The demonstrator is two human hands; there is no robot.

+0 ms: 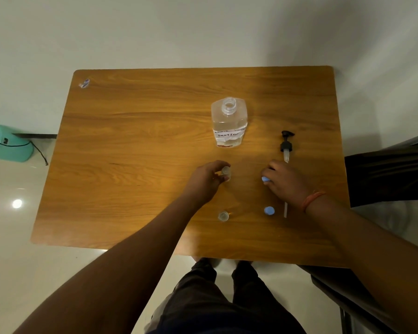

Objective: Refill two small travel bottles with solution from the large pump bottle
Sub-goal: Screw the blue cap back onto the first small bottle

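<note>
Wood-grain table (130, 165) under us, pale floor around it. Nearest, we see an open small bottle (223, 216) and a blue cap (269, 210) lying apart. Our left hand (206, 180) grips the second small bottle (226, 172); our right hand (285, 180) pinches another blue cap (266, 179), resting over the black pump's (286, 143) tube. Beyond, the uncapped large bottle (229, 124) reads "SOLUTION". A sticker (84, 83) marks the far corner; a teal bin (7, 143) stands left.

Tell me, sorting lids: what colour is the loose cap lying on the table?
Blue cap, head view.
</note>
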